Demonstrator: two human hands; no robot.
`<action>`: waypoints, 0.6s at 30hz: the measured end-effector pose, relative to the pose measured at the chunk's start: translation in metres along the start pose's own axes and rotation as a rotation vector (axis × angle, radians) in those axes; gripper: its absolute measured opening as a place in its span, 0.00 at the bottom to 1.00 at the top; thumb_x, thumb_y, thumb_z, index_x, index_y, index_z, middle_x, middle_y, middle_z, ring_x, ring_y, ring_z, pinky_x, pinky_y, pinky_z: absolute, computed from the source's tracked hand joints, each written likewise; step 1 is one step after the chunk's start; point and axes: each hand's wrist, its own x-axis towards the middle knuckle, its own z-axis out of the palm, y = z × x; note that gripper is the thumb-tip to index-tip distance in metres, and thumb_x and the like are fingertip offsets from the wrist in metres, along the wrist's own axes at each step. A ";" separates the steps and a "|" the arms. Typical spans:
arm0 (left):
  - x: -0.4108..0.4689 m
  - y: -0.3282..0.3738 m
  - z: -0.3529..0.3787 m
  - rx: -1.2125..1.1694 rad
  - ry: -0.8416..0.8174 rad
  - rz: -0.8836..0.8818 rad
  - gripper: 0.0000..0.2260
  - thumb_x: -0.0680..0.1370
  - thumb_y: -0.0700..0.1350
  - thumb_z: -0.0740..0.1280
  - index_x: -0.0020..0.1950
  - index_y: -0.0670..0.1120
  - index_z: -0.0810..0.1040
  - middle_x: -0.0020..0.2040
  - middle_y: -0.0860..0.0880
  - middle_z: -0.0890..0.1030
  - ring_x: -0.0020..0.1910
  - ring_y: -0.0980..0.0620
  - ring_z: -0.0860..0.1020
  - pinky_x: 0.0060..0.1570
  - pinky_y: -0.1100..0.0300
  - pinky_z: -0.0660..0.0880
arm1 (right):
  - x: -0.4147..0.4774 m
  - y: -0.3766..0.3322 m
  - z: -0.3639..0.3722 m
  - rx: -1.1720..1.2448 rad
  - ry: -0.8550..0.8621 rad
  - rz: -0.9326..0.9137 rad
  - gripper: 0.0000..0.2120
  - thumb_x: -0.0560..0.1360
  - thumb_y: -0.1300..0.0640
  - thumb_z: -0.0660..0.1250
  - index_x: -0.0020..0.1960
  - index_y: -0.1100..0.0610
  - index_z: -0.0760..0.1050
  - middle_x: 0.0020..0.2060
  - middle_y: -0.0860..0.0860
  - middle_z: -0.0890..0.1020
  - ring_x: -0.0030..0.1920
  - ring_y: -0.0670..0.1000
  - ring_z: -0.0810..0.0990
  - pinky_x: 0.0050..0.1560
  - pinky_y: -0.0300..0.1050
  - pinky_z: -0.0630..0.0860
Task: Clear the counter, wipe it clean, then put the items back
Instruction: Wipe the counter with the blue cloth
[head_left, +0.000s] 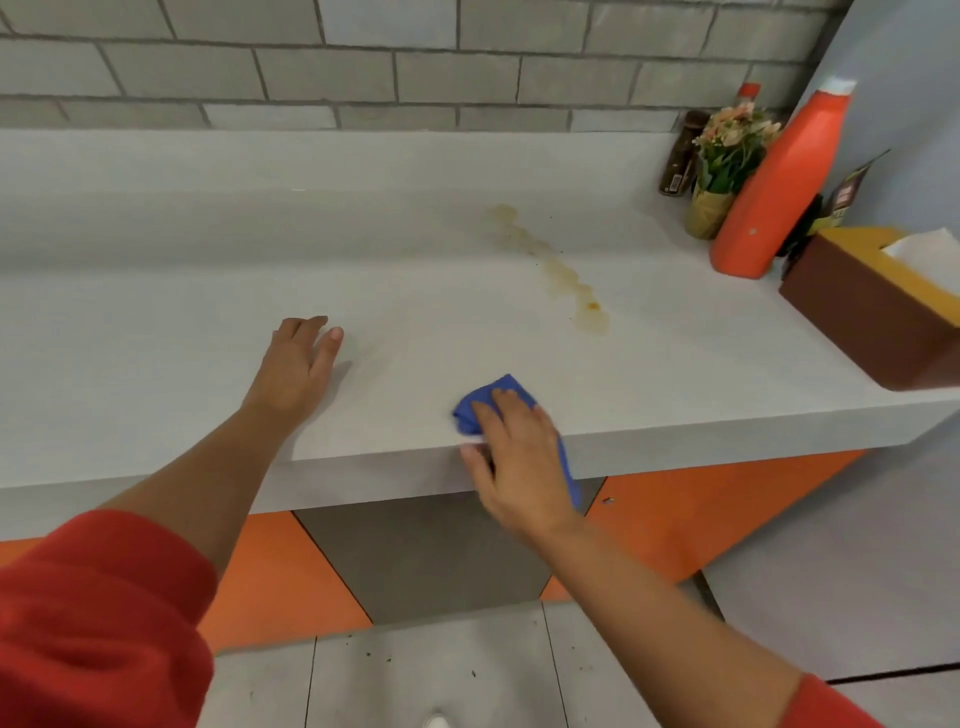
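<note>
A blue cloth (485, 402) lies at the front edge of the pale grey counter (208, 322). My right hand (514, 457) lies on top of it, fingers spread over the cloth and thumb hooked down over the counter's edge. My left hand (301, 364) rests flat on the counter further left, fingers straight. A yellowish-brown stain (561, 270) runs diagonally across the counter's right middle. At the right end stand an orange bottle (779, 187), a small flower pot (724, 166), a dark spice jar (683, 153) and a brown tissue box (872, 312).
A grey brick wall (363, 62) backs the counter above a raised ledge. A red-capped bottle (748, 93) and a dark card (844, 197) stand behind the orange bottle. Below the counter are orange and grey panels (415, 556) and a tiled floor with crumbs.
</note>
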 end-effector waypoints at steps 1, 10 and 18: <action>0.000 -0.001 0.000 0.003 0.005 -0.003 0.22 0.82 0.53 0.52 0.70 0.40 0.67 0.68 0.40 0.67 0.69 0.41 0.66 0.68 0.49 0.62 | -0.002 -0.015 0.006 0.028 -0.049 -0.089 0.24 0.75 0.49 0.59 0.68 0.58 0.69 0.68 0.59 0.70 0.71 0.58 0.66 0.74 0.50 0.49; -0.003 -0.001 0.000 0.020 -0.004 0.030 0.22 0.82 0.52 0.51 0.70 0.40 0.68 0.68 0.40 0.68 0.68 0.41 0.66 0.68 0.48 0.62 | 0.002 0.076 -0.031 -0.070 -0.234 -0.175 0.35 0.57 0.71 0.75 0.63 0.63 0.74 0.63 0.64 0.75 0.60 0.66 0.76 0.58 0.63 0.74; -0.002 0.000 0.001 0.030 -0.024 0.058 0.22 0.82 0.52 0.52 0.69 0.40 0.68 0.69 0.41 0.67 0.69 0.42 0.65 0.70 0.47 0.61 | 0.047 0.116 -0.093 0.086 -0.537 0.398 0.30 0.79 0.57 0.54 0.77 0.52 0.46 0.77 0.51 0.41 0.77 0.50 0.41 0.75 0.54 0.37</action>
